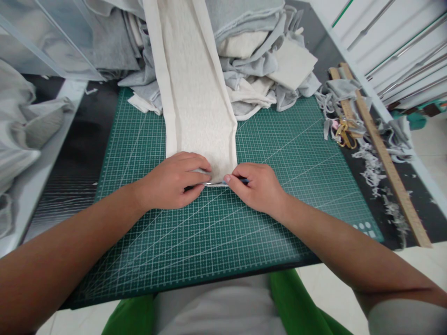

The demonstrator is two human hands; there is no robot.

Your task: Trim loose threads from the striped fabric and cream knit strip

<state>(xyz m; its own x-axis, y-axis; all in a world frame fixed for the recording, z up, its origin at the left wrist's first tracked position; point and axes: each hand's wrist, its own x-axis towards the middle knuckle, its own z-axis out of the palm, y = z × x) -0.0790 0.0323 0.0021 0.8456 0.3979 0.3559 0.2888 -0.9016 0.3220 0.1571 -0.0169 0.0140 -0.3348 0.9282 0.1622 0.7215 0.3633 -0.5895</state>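
A long cream fabric strip point(199, 97) lies lengthwise on the green cutting mat point(286, 153), its near end at the mat's middle. My left hand point(174, 179) presses on the strip's near end, fingers curled over the hem. My right hand point(256, 186) touches the strip's near right corner and grips a thin metal tool with a blue part point(223, 183), lying along the hem between both hands. Most of the tool is hidden by the fingers.
A heap of grey and cream fabric pieces point(265, 60) lies at the mat's far edge. Right of the mat are a wooden ruler point(384, 158), gold-handled scissors point(345, 135) and fabric scraps point(373, 172). Plastic-wrapped bundles point(24, 130) sit at left.
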